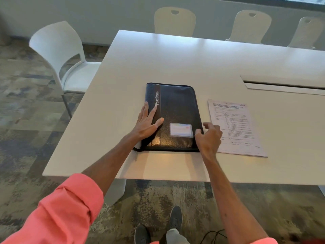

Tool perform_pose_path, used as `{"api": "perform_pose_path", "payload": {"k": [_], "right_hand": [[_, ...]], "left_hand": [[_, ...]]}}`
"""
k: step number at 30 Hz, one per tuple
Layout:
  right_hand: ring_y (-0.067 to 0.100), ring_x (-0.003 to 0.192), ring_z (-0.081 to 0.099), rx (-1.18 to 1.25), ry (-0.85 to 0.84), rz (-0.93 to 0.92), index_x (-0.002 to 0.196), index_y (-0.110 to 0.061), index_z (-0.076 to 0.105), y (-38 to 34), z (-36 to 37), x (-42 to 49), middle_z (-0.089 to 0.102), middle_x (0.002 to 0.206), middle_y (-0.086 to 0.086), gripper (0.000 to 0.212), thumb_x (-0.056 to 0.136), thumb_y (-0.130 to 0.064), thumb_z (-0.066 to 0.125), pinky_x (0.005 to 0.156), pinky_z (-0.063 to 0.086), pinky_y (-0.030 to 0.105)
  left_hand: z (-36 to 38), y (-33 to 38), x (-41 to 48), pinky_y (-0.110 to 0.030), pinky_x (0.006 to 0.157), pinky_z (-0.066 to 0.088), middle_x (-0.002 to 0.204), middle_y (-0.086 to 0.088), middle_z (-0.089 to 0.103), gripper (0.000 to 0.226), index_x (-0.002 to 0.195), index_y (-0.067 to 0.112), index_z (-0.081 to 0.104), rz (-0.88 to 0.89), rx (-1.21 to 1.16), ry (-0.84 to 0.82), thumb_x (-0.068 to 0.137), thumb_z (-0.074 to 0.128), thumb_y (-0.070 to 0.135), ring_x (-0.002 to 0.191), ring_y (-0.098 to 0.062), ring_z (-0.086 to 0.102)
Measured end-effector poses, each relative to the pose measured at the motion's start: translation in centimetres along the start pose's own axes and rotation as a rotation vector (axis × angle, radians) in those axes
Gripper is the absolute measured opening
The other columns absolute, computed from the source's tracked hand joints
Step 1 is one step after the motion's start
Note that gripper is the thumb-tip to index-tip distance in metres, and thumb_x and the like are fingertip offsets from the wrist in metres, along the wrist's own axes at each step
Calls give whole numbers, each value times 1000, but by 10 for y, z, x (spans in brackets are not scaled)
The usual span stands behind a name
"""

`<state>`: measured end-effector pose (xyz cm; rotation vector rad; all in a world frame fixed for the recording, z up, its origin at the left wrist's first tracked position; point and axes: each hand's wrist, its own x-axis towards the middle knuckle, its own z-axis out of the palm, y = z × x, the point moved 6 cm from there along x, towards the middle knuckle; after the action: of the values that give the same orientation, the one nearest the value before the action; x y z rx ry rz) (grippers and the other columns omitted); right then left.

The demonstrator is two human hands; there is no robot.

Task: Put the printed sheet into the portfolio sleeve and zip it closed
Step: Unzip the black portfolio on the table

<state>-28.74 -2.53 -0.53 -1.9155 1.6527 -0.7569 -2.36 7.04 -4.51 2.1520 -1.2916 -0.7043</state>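
Observation:
A black zip portfolio lies flat and closed on the white table, its cover lettered "PORTFOLIO" and carrying a clear card pocket. The zip pull dangles at its near left corner. My left hand rests flat on the left part of the cover, fingers spread. At the portfolio's right edge near the front corner, my right hand has its fingers curled on the rim. The printed sheet lies flat on the table just right of the portfolio, partly under my right hand.
A white chair stands at the table's left end, and three pale chairs line the far side. A cable slot with a lid is set into the table at the right. My shoes stand on patterned carpet below the near edge.

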Motion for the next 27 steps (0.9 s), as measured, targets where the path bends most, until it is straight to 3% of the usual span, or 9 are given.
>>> {"api": "perform_pose_path", "payload": {"k": [3,8,11,16,20,27], "right_hand": [[34,127,61,-38,-97,7,135,-8,70,6,4,13,65,134,15,38,99,-20,69,106,55,48],[33,116,66,-22,-76,35,123,-6,74,5,6,25,70,123,14,29,98,-20,71,95,58,41],[28,106,71,52,-74,112,120,-6,74,8,8,33,76,114,11,27,96,-20,74,84,56,36],[23,90,68,150,-83,250,119,-13,74,16,4,45,77,103,5,27,95,-26,75,84,54,36],[25,93,74,216,-120,264,110,-15,80,12,-2,55,80,101,6,19,96,-26,73,90,62,43],[19,89,76,545,-166,219,87,-16,84,-41,-37,66,82,85,3,12,92,-21,74,70,61,29]], "left_hand": [[5,2,4,-54,136,-5,176,2,-38,93,176,32,0,-22,22,-13,106,49,70,165,-22,-31],[7,5,6,-56,135,-7,173,1,-43,104,175,33,-6,-48,45,-72,101,53,76,163,-22,-36],[7,8,7,-56,135,-7,174,1,-42,106,175,33,-6,-65,42,-75,100,54,77,163,-22,-36],[7,11,6,-56,135,-5,174,2,-41,106,175,35,-6,-59,9,-93,100,59,72,163,-20,-36],[6,15,6,-56,136,-2,177,3,-36,105,175,36,-4,-69,-27,-90,100,59,73,165,-21,-31],[-16,51,6,-54,137,-3,181,-4,-26,103,176,30,-4,-123,-121,-101,101,45,79,168,-26,-22]]}}
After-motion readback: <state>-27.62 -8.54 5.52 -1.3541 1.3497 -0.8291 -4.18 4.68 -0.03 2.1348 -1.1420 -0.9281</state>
